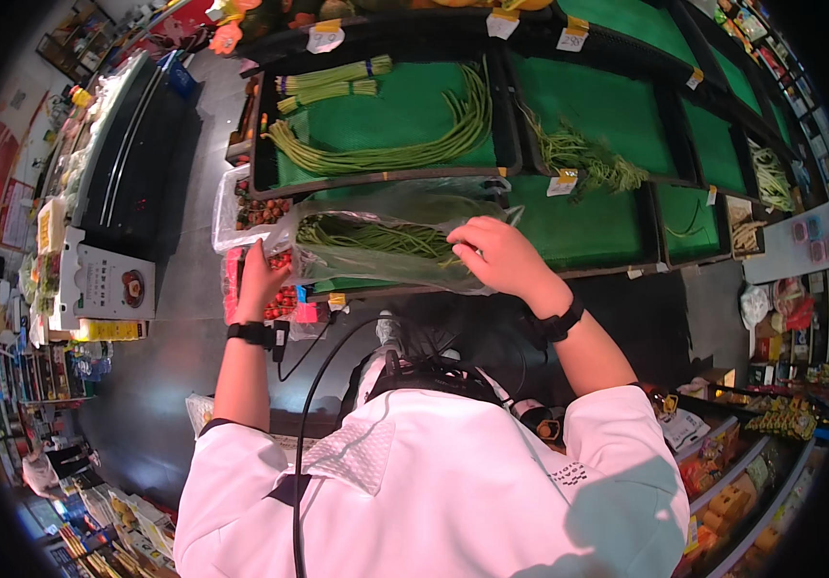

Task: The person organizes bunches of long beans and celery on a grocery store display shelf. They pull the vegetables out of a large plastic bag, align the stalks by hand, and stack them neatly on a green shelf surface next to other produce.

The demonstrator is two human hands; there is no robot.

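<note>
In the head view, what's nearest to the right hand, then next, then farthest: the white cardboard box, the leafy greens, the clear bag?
From the right hand:
1. Clear bag, right at its fingers.
2. Leafy greens, up and right.
3. White cardboard box, far left.

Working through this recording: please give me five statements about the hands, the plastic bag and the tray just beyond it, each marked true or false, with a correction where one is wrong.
1. The right hand is at the right end of the clear plastic bag. True.
2. The left hand is well away from the bag. False: it is at the bag's left end.
3. Dark wristbands are worn on both wrists. True.
4. Round red tomatoes fill the bag. False: long green beans show through the plastic.
5. The black-rimmed tray beyond the bag has bundled green stalks in its upper-left part. True.
</note>
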